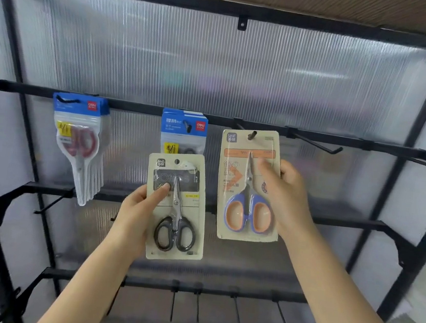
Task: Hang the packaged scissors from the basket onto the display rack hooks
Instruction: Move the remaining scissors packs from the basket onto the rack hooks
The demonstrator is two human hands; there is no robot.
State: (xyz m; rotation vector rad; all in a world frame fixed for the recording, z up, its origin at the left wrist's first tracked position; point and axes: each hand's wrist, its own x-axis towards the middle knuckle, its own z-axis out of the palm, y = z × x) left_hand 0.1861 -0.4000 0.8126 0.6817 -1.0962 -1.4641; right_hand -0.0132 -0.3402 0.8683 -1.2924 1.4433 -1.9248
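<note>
right hand [286,197]: i see the thumb laid across the front of the blue-and-orange scissors pack [249,184] and the other fingers curled behind its right edge, so the card is pinched. the pack's hang hole sits over the tip of a hook [252,134] on the upper rail [316,138]; how far onto the hook it sits i cannot tell.

left hand [137,213]: thumb pressed on the front of the black scissors pack [176,208], fingers wrapped behind its left edge, a firm grip. this pack is held upright, nearer than the rail and below it, on no hook. its top edge covers the lower part of the blue-header packs [183,131] hanging at centre.

surroundings: a second bunch, the red scissors packs [80,142], hangs at far left on the same rail. a bare hook [315,145] juts out just right of the blue-and-orange pack. a lower rail [217,290] carries several bare hooks pointing toward me. the black rack frame [421,138] backs onto a ribbed translucent panel [218,62]. the basket is out of view.
</note>
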